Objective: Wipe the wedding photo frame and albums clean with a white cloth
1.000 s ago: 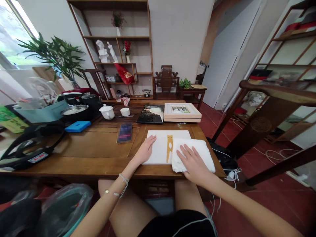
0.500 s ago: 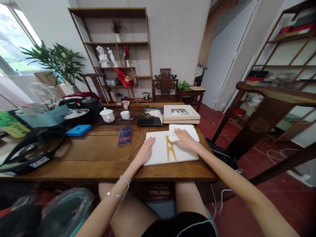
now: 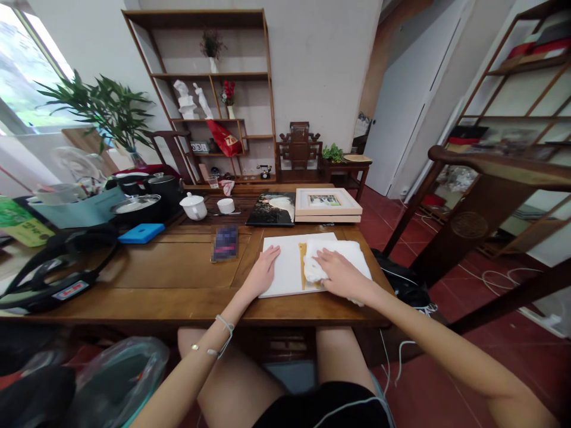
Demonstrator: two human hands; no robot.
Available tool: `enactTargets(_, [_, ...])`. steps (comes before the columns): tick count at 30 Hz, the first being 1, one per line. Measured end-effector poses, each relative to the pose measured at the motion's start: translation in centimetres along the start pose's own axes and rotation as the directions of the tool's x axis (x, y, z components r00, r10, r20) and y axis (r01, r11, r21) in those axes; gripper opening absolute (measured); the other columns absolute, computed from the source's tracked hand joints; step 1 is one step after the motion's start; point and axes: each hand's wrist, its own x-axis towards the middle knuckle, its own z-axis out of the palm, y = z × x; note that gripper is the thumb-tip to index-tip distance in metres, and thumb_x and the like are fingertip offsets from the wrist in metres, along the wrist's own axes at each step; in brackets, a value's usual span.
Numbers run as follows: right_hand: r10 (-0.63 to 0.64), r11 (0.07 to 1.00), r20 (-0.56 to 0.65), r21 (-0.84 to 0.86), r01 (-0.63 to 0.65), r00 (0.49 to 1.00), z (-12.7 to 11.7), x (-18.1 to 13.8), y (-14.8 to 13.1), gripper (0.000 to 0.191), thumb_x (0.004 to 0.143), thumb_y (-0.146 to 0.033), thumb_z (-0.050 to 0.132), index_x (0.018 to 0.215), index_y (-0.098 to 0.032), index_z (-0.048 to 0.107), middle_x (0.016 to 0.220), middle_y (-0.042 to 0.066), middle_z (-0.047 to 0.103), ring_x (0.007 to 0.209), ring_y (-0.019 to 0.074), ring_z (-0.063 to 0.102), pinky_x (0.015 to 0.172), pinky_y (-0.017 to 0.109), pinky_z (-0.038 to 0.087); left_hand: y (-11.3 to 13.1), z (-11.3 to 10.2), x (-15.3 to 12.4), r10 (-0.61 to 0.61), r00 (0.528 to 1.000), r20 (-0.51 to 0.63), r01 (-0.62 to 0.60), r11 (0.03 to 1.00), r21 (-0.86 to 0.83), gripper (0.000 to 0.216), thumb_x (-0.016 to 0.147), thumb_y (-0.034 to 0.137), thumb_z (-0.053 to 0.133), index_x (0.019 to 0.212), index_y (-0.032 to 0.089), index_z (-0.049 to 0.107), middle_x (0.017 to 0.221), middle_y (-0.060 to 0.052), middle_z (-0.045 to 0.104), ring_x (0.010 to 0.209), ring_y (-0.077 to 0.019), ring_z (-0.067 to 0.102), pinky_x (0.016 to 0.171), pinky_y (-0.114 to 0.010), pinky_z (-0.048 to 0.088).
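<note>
A white canvas panel point(image 3: 285, 264) with a gold mark lies flat near the front edge of the wooden table point(image 3: 178, 279). My left hand point(image 3: 263, 270) rests flat on the panel's left edge, fingers stretched out. My right hand point(image 3: 341, 274) presses down on a white cloth point(image 3: 343, 252) that covers the panel's right half, with the fingers bunching the cloth at its left side.
Behind the panel sit a framed picture point(image 3: 328, 202) on a stack and a dark painted panel point(image 3: 273, 209). A phone point(image 3: 225, 242), a blue sponge point(image 3: 141, 233), a white teapot point(image 3: 194, 206), a cup point(image 3: 226, 205) and pots stand to the left. A wooden chair point(image 3: 491, 196) stands at the right.
My right hand slid the cloth from the near right corner up to the far edge, then back toward me over the panel's right half. The left hand stayed put.
</note>
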Motion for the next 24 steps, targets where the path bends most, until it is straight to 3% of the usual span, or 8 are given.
enactTargets(5, [0.110, 0.994, -0.066, 0.014, -0.110, 0.992, 0.5, 6.0, 2.1, 0.054, 0.077, -0.018, 0.047, 0.130, -0.007, 0.049, 0.139, 0.019, 0.046, 0.132, 0.0322, 0.035, 0.109, 0.050, 0.021, -0.1, 0.1, 0.1, -0.006, 1.000, -0.001, 0.006, 1.000, -0.005, 0.045, 0.091, 0.017, 0.030, 0.130, 0.013, 0.051, 0.141, -0.012, 0.047, 0.138, -0.0237, 0.033, 0.115, -0.051, 0.020])
enactTargets(8, [0.099, 0.995, -0.068, 0.018, -0.098, 0.993, 1.1, 7.2, 1.7, 0.054, 0.077, -0.017, 0.047, 0.130, -0.011, 0.049, 0.139, 0.018, 0.046, 0.133, 0.0331, 0.033, 0.108, 0.053, 0.021, 0.0, 0.1, 0.1, -0.011, 1.000, -0.007, 0.011, 1.000, -0.020, 0.045, 0.090, 0.016, 0.031, 0.130, 0.015, 0.051, 0.142, -0.011, 0.047, 0.138, -0.0230, 0.032, 0.116, -0.050, 0.019])
enactTargets(11, [0.024, 1.000, -0.025, -0.002, -0.024, 0.999, 2.0, 5.4, 0.3, 0.061, 0.075, -0.016, 0.048, 0.136, -0.014, 0.043, 0.143, 0.017, 0.040, 0.137, 0.0332, 0.026, 0.107, 0.057, 0.018, 0.2, 0.1, 0.0, -0.014, 1.000, -0.024, 0.013, 1.000, -0.023, 0.045, 0.090, 0.016, 0.031, 0.130, 0.016, 0.051, 0.141, -0.010, 0.047, 0.138, -0.0226, 0.033, 0.116, -0.050, 0.019])
enactTargets(14, [-0.075, 0.997, 0.039, -0.034, 0.076, 0.996, 2.4, 1.2, -2.0, 0.068, 0.071, -0.016, 0.050, 0.139, -0.014, 0.040, 0.147, 0.017, 0.034, 0.138, 0.0343, 0.021, 0.108, 0.059, 0.015, 0.2, 0.2, 0.0, -0.011, 0.999, -0.032, 0.011, 1.000, -0.002, 0.045, 0.090, 0.016, 0.029, 0.130, 0.014, 0.051, 0.141, -0.011, 0.048, 0.138, -0.0228, 0.033, 0.115, -0.050, 0.021])
enactTargets(18, [-0.226, 0.973, 0.082, -0.024, 0.229, 0.971, 1.4, -3.4, -4.6, 0.071, 0.069, -0.016, 0.053, 0.138, -0.013, 0.040, 0.148, 0.017, 0.032, 0.139, 0.0334, 0.018, 0.111, 0.055, 0.013, -0.1, 0.3, -0.1, 0.012, 1.000, -0.025, -0.012, 1.000, -0.001, 0.046, 0.091, 0.016, 0.028, 0.131, 0.014, 0.050, 0.141, -0.011, 0.047, 0.138, -0.0225, 0.032, 0.116, -0.050, 0.020])
enactTargets(21, [-0.231, 0.973, 0.075, 0.029, 0.229, 0.970, 0.6, -2.8, -4.4, 0.066, 0.070, -0.018, 0.053, 0.136, -0.015, 0.045, 0.144, 0.016, 0.040, 0.138, 0.0307, 0.025, 0.111, 0.053, 0.016, -0.3, 0.3, -0.1, 0.012, 1.000, -0.018, -0.012, 1.000, -0.011, 0.045, 0.091, 0.017, 0.030, 0.131, 0.016, 0.050, 0.143, -0.011, 0.046, 0.139, -0.0224, 0.031, 0.116, -0.050, 0.019])
enactTargets(24, [-0.164, 0.985, 0.013, 0.066, 0.163, 0.986, 0.7, 0.9, -2.2, 0.065, 0.069, -0.018, 0.052, 0.134, -0.015, 0.048, 0.140, 0.016, 0.046, 0.135, 0.0295, 0.031, 0.110, 0.053, 0.018, -0.5, 0.4, -0.1, 0.000, 1.000, -0.008, 0.000, 1.000, -0.014, 0.044, 0.092, 0.019, 0.030, 0.131, 0.017, 0.050, 0.143, -0.010, 0.046, 0.139, -0.0226, 0.031, 0.115, -0.050, 0.020])
